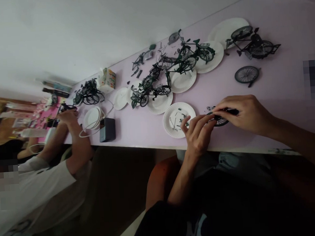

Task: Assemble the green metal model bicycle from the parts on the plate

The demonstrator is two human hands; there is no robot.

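Note:
Near the table's front edge, my right hand (245,112) pinches a small dark model bicycle wheel (221,121), its thumb and fingertips at the upper rim. My left hand (198,132) meets it from the left, fingers curled and tips closed at the wheel's left side. Fingers cover much of the wheel, and whatever part is joined to it is hard to make out. Just left of my left hand is a paper plate (169,128) with several small loose parts. A separate wheel (247,75) lies beyond my right hand.
Behind my hands, model bicycles (206,52) stand on and around paper plates (219,61). Another model bicycle (260,48) is at the far right. A dark grey box (107,129), a white cable and a tissue box (107,80) stand left. A co-worker (51,183) sits there, hands at small parts.

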